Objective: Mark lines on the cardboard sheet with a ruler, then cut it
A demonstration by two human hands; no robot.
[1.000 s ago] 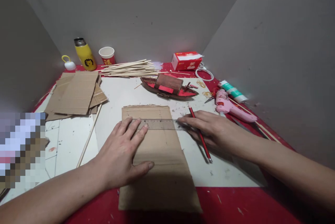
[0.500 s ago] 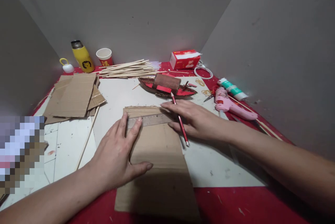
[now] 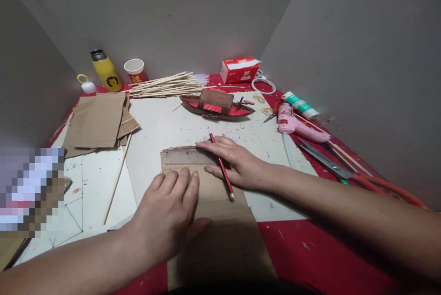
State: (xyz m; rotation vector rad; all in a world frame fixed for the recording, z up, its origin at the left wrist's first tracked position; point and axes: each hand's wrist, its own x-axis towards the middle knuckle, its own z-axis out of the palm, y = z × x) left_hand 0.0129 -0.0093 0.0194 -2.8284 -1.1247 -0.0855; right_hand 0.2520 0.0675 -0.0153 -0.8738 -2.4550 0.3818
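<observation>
A clear ruler lies across the far end of a long piece of cardboard, close to its far edge. My right hand rests over the ruler's right end, a red and black pencil held between its fingers. The pencil's eraser end points towards me. Just below the ruler, my left hand lies on the cardboard, fingers bent side by side and the thumb apart, with nothing seen in it. Beyond the hands stands a small model boat with a brown canopy and red parts.
Cardboard pieces are stacked at left beside a wooden stick. Behind are thin sticks, a yellow bottle, a paper cup and a red box. At right lie a pink glue gun and scissors.
My left hand has come off the ruler towards me, its fingers drawn together. The ruler now sits nearer the cardboard's far edge. My right hand and the pencil have moved away from the boat.
</observation>
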